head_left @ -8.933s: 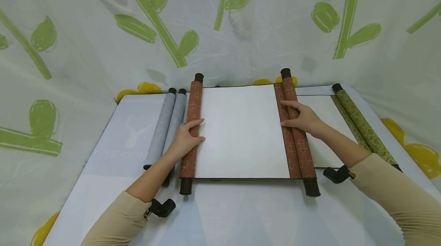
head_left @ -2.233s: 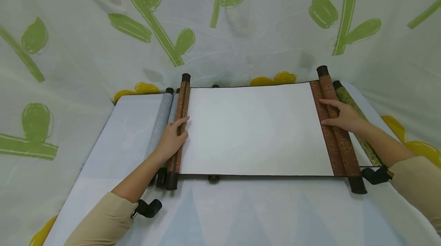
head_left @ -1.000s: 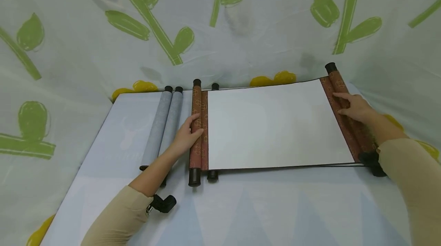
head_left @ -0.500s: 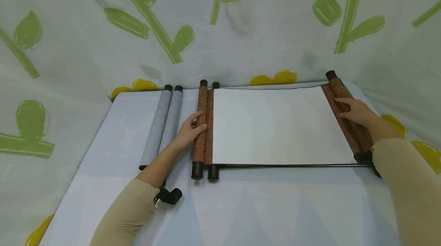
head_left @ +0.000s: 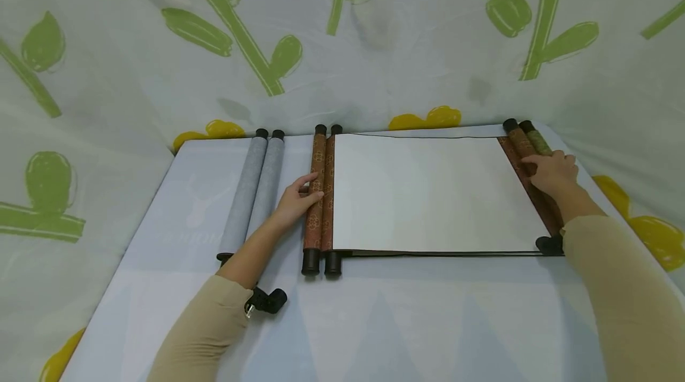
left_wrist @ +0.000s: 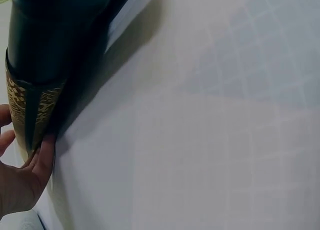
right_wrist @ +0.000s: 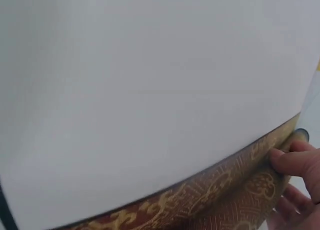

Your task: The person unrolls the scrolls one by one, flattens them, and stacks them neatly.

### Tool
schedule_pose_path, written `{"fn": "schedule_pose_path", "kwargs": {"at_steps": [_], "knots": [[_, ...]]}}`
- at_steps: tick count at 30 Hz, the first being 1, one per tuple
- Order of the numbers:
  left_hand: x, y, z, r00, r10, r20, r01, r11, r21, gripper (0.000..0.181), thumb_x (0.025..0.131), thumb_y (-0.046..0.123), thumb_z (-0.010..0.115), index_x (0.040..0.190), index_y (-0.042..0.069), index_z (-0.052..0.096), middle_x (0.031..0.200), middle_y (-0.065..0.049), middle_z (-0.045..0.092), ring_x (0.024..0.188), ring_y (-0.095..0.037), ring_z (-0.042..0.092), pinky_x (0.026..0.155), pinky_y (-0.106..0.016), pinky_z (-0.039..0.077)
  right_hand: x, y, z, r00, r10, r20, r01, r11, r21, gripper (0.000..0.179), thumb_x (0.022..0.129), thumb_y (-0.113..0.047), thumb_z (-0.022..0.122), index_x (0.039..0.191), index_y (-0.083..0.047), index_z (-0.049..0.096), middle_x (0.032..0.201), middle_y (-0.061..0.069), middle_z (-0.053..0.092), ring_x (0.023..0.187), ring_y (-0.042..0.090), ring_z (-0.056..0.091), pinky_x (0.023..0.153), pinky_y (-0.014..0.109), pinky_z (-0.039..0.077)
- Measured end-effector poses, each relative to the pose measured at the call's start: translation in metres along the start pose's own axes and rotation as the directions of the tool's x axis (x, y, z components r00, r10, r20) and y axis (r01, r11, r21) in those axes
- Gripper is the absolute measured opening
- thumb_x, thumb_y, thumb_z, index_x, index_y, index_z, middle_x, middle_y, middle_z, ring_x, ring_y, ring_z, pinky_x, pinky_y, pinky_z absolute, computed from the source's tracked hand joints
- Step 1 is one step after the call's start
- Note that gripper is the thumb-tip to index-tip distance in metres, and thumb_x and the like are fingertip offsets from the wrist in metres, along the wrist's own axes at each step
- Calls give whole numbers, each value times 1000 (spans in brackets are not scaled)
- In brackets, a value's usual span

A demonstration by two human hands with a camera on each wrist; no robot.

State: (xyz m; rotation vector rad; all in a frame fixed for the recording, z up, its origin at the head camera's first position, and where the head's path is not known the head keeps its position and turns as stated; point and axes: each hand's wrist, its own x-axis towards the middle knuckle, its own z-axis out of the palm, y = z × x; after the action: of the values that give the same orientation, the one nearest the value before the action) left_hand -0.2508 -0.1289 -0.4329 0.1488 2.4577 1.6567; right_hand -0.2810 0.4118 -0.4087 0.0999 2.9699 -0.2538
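A hanging scroll with a blank white sheet [head_left: 417, 191] and red-brown patterned ends lies spread out in the head view. My left hand [head_left: 294, 200] grips its left roller [head_left: 316, 191], thumb over the top. My right hand [head_left: 553, 177] holds the right roller [head_left: 521, 138]; in the right wrist view the thumb of that hand [right_wrist: 300, 165] presses on the brown patterned band [right_wrist: 225, 190]. Beneath lies a green-patterned scroll, mostly covered, its far right roller end [head_left: 537, 138] showing. The left wrist view has the left hand [left_wrist: 27, 182] around the roller below its dark end cap [left_wrist: 55, 35].
A grey-blue scroll, rolled from both ends [head_left: 248, 191], lies left of the left hand. The white table [head_left: 417, 310] carries pale blue triangles. Behind it hangs a pale curtain [head_left: 428, 60] with green leaves and yellow flowers.
The brown scroll has been drawn open wider, then shifted right over the green one. In the last second, its left roller moved right, and its right end came down lower.
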Motion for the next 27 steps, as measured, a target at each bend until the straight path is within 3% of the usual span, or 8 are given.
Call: {"fn": "schedule_pose_path", "kwargs": {"at_steps": [4, 8, 14, 21, 24, 27], "knots": [[-3, 2, -3, 1000, -28, 3, 28, 999, -19, 54, 93, 10, 58, 143, 3, 39, 135, -29, 43, 124, -41, 46, 92, -44, 46, -7, -1, -5, 1000, 17, 16, -17, 1000, 15, 51, 87, -8, 49, 136, 1, 38, 118, 48, 27, 103, 62, 30, 82, 65, 32], [-6, 1, -9, 996, -80, 50, 84, 993, -80, 55, 94, 10, 57, 144, 0, 35, 137, -29, 41, 125, -40, 45, 85, -39, 51, -12, -1, -10, 1000, 0, 17, -1, 999, 49, 55, 89, -18, 53, 137, 3, 36, 122, 47, 30, 106, 63, 33, 80, 64, 36], [-11, 1, -22, 990, -98, 101, 111, 985, -134, 62, 94, 9, 57, 147, -2, 26, 141, -29, 35, 125, -42, 44, 89, -42, 50, -17, -6, -16, 1000, -4, -10, 6, 976, 219, 63, 94, -28, 52, 141, 8, 30, 130, 42, 32, 112, 60, 35, 86, 64, 37], [-22, 3, -38, 996, -15, 93, 24, 995, -93, 67, 92, 11, 60, 148, 1, 24, 142, -26, 36, 121, -39, 47, 82, -32, 52, -22, -35, -19, 996, -1, -93, 46, 870, 491, 64, 97, -31, 50, 144, 7, 29, 135, 36, 37, 123, 51, 35, 94, 59, 36], [-28, 4, -44, 995, 46, 86, -43, 998, -36, 72, 93, 13, 61, 150, 3, 20, 142, -25, 36, 121, -37, 47, 83, -33, 51, -24, -47, -19, 991, -8, -136, 79, 847, 525, 61, 97, -31, 52, 142, 6, 34, 131, 32, 43, 120, 45, 40, 87, 37, 45], [-34, 7, -50, 991, 118, 68, -120, 992, 29, 74, 93, 18, 61, 151, 8, 17, 143, -23, 37, 123, -36, 46, 92, -41, 46, -27, -60, -18, 986, -9, -166, 102, 819, 565, 60, 96, -32, 54, 141, 4, 38, 128, 27, 47, 117, 38, 43, 74, 14, 39]]}}
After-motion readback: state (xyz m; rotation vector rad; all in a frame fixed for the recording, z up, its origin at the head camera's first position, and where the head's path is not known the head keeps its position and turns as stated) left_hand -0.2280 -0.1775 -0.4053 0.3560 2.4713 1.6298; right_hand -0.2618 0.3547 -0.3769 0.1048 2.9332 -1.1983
